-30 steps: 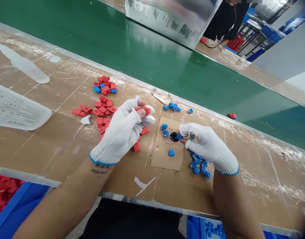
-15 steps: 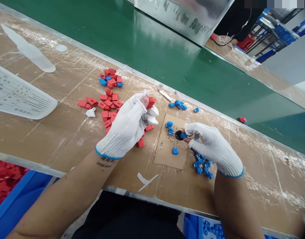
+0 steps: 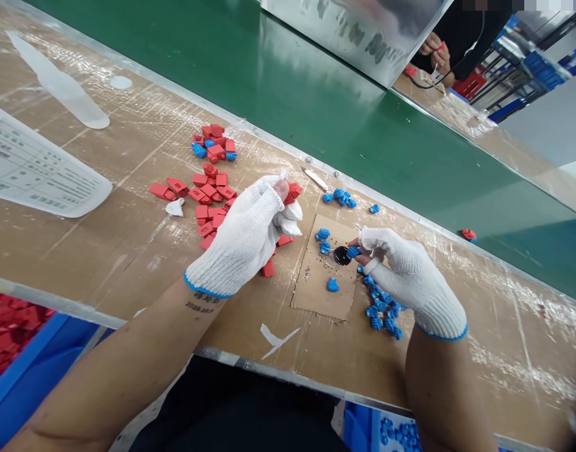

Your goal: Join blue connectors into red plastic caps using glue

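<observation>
My left hand [image 3: 257,229], in a white glove with bare fingertips, is closed on a red plastic piece [image 3: 293,193] held upright between thumb and fingers. Gloved the same way, my right hand [image 3: 398,270] pinches a small blue plastic piece [image 3: 353,252]. That piece is just beside a round black dish [image 3: 341,255] on a cardboard sheet [image 3: 311,295]. A few blue pieces [image 3: 333,285] lie on the cardboard. Under and beside my right hand is a heap of blue pieces [image 3: 377,306]. Several red pieces [image 3: 206,213] are spread behind my left hand.
A white-handled knife [image 3: 315,178] lies near the green conveyor belt [image 3: 198,75]. A red-and-blue piece [image 3: 467,235] sits on the belt's near edge. Bins of red pieces [image 3: 10,333] and blue pieces [image 3: 401,433] stand below the table. Across the belt are a co-worker's hands [image 3: 436,53].
My right hand has drawn the blue piece slightly right, off the black dish. My left hand keeps its hold on the red piece. The co-worker's hands have come into view.
</observation>
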The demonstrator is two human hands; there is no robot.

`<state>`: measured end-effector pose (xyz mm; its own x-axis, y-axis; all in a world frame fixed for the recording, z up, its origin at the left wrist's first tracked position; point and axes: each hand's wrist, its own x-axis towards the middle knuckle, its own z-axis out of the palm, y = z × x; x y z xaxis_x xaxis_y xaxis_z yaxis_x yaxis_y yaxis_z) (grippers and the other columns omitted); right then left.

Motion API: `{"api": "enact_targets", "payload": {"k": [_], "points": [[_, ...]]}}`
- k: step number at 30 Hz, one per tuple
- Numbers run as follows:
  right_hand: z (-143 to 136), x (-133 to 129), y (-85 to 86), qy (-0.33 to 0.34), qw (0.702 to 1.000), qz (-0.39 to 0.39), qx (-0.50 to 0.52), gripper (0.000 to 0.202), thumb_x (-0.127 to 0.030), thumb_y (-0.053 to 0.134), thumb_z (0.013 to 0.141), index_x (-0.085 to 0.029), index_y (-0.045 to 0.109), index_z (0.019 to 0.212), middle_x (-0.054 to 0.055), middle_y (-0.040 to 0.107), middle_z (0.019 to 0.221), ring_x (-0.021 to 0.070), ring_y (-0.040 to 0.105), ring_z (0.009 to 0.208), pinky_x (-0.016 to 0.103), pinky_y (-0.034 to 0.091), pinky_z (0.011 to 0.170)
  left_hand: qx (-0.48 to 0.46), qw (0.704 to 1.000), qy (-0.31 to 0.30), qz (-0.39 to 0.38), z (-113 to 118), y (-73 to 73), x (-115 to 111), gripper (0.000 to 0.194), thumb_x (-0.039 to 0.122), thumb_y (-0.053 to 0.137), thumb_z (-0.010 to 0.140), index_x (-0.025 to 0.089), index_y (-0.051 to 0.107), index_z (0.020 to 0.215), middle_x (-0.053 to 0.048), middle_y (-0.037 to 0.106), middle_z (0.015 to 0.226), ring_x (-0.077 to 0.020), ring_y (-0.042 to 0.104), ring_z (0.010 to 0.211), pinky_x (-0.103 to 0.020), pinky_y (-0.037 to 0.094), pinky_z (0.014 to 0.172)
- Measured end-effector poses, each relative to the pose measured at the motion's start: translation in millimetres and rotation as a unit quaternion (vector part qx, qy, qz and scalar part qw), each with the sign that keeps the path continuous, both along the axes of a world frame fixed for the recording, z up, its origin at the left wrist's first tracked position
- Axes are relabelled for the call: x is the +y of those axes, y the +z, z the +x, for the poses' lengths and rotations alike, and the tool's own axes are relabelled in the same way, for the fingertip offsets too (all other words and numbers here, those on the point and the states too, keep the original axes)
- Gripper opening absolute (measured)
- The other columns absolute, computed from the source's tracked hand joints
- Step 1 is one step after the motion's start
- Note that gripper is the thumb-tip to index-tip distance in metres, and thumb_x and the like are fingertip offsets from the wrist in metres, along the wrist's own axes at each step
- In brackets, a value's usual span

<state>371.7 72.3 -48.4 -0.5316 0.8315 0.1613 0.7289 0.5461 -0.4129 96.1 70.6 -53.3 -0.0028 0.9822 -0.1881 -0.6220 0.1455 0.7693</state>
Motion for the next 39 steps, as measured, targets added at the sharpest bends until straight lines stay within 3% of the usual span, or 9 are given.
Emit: {"api": "enact_targets", "payload": {"k": [18, 24, 28, 31, 36, 39], "points": [[2, -1, -6.4, 0.002, 1.000, 0.004, -0.015, 0.016, -0.019, 0.066, 0.096, -0.027, 0.064, 0.109, 0.002, 0.078, 0.098, 0.0157, 0.066, 0.067, 0.032, 0.053, 0.066, -0.011, 1.000, -0.005, -0.028, 0, -2.0, 2, 0.023, 0.033, 0.065, 0.104, 0.020, 0.061, 0.086, 0.001, 0.058, 0.072, -0.0108, 0.059, 0.062, -0.019, 0.054, 0.056], [0, -2, 1.8, 0.004, 1.000, 0.010, -0.006, 0.013, -0.019, 0.065, 0.097, -0.027, 0.065, 0.107, 0.003, 0.079, 0.093, 0.0180, 0.070, 0.067, 0.034, 0.053, 0.064, -0.014, 0.999, -0.009, -0.034, -1, -1.2, 2, 0.016, 0.024, 0.058, 0.104, 0.019, 0.063, 0.088, 0.001, 0.059, 0.072, -0.0114, 0.060, 0.063, -0.020, 0.054, 0.056], [5, -5, 7.9, -0.032, 0.995, -0.016, 0.092, 0.017, -0.022, 0.072, 0.097, -0.030, 0.067, 0.111, 0.003, 0.080, 0.104, 0.0222, 0.077, 0.083, 0.038, 0.059, 0.070, -0.003, 0.999, -0.033, 0.005, -1, -1.5, 0, 0.011, 0.022, 0.061, 0.099, 0.019, 0.064, 0.090, -0.001, 0.065, 0.073, -0.0118, 0.062, 0.062, -0.022, 0.055, 0.059], [7, -10, 11.5, -0.051, 0.976, -0.024, 0.211, 0.024, -0.016, 0.078, 0.093, -0.032, 0.068, 0.108, 0.002, 0.079, 0.109, 0.0235, 0.077, 0.097, 0.040, 0.062, 0.077, 0.014, 0.997, -0.065, 0.042, 0, -4.1, -2, 0.004, 0.021, 0.067, 0.095, 0.018, 0.067, 0.093, -0.002, 0.070, 0.077, -0.0108, 0.063, 0.062, -0.022, 0.054, 0.059], [-1, -15, 15.3, -0.043, 0.929, -0.025, 0.367, 0.031, -0.010, 0.083, 0.085, -0.032, 0.064, 0.097, -0.001, 0.077, 0.103, 0.0223, 0.075, 0.101, 0.039, 0.064, 0.079, 0.049, 0.985, -0.144, 0.077, 7, -9.5, -11, 0.030, 0.015, 0.082, 0.082, 0.017, 0.070, 0.109, -0.003, 0.076, 0.090, -0.0119, 0.069, 0.070, -0.025, 0.058, 0.069], [-8, -16, 16.5, -0.018, 0.908, -0.028, 0.417, 0.033, -0.011, 0.085, 0.083, -0.030, 0.063, 0.098, -0.002, 0.077, 0.101, 0.0209, 0.074, 0.102, 0.034, 0.063, 0.072, 0.067, 0.976, -0.196, 0.065, 13, -8.3, -17, 0.024, 0.017, 0.082, 0.081, 0.015, 0.072, 0.104, -0.005, 0.076, 0.094, -0.0156, 0.073, 0.080, -0.029, 0.059, 0.075]]}}
